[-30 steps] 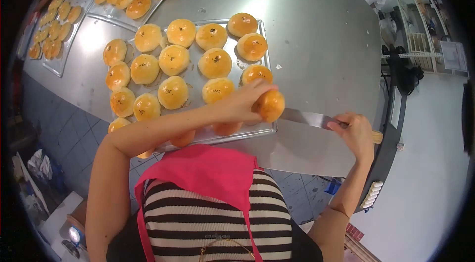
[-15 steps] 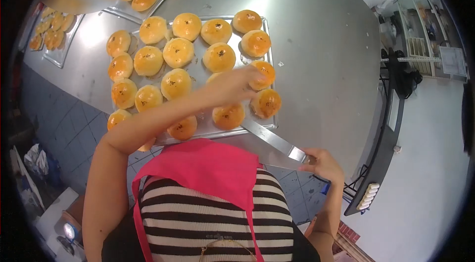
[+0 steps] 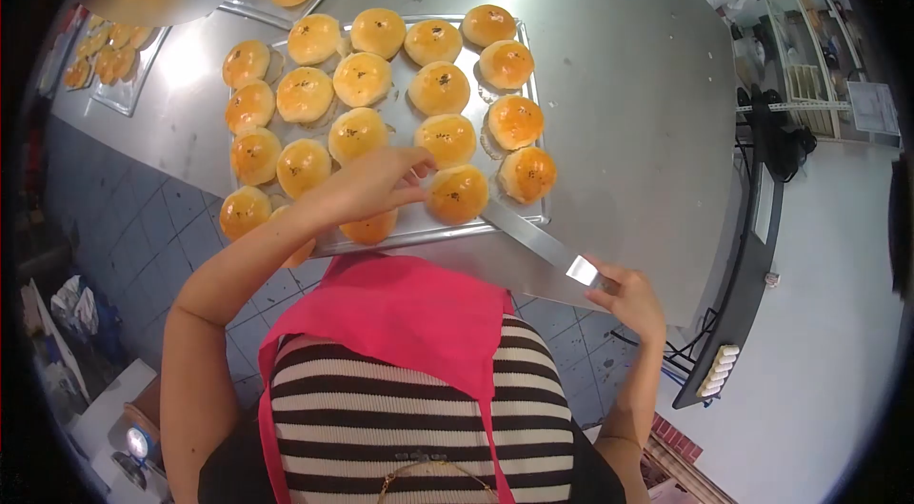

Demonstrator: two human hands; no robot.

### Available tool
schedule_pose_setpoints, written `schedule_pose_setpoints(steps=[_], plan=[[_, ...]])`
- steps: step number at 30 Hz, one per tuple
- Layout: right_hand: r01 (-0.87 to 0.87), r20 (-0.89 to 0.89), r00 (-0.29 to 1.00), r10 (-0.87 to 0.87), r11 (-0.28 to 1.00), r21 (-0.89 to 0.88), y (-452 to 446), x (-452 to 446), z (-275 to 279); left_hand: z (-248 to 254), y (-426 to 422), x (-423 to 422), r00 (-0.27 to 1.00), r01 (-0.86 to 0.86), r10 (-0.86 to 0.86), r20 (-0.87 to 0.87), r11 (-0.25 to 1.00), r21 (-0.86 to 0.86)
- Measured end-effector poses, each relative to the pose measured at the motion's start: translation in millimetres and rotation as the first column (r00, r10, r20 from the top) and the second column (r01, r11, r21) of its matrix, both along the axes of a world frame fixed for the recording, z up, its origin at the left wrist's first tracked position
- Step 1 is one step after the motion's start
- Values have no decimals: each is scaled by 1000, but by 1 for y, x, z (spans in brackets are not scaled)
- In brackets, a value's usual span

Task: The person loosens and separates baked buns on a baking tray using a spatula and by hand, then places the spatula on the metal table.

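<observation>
bun (image 3: 457, 195) beside left hand (image 3: 384, 182), fingers parted, right hand (image 3: 629, 300) gripping spatula (image 3: 533, 238), other buns (image 3: 446, 139) crowding tray (image 3: 440, 237)

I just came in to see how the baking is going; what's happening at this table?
A person is working over a metal tray of glossy, browned buns. Their right hand holds a metal spatula, its blade reaching to the bun near the tray's front edge. Their left hand is right beside that same bun. More buns sit on other trays farther back.
</observation>
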State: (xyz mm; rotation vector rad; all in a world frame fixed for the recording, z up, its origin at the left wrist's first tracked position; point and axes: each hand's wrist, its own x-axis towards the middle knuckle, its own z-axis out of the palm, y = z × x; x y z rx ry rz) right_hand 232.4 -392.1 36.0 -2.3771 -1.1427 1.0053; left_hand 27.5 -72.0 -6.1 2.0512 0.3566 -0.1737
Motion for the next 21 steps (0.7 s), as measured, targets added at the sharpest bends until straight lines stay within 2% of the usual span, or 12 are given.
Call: schedule_pose_setpoints(steps=[2, 6, 7, 8, 10, 12, 14, 15, 17, 21], plan=[[68, -51, 996, -76, 987, -143, -2, 5, 12, -8, -8, -6, 999, 18, -20, 38, 999, 50], [10, -41, 999, -14, 997, -75, 19, 0, -13, -21, -28, -16, 999, 11, -15, 47, 997, 74], [5, -44, 999, -9, 997, -75, 28, -6, -17, -20, -31, -15, 1000, -8, 8, -6, 1000, -24], [-23, 5, 1000, 24, 997, -71, 36, -10, -21, -18, -33, -14, 998, -34, 27, -59, 993, -117], [-64, 55, 996, 68, 996, -66, 40, -12, -20, -21, -36, -16, 998, -68, 67, -15, 989, -129], [-136, 260, 960, 104, 985, 109, 33, -20, -2, -29, -39, -19, 994, -99, 103, 23, 984, -151], [-146, 303, 945, 123, 988, 54, 39, -32, 23, -38, -36, -17, 991, -102, 105, 87, 994, -37], [-151, 348, 927, 141, 989, 0, 41, -36, 33, -35, -35, -15, 991, -97, 100, 89, 995, -37], [-145, 323, 938, 129, 989, 28, 40, -37, 42, -22, -31, -9, 994, -87, 96, 48, 982, -167], [-101, 216, 972, 95, 995, 20, 37, -31, 44, -5, -30, -8, 994, -99, 105, 22, 979, -176]])
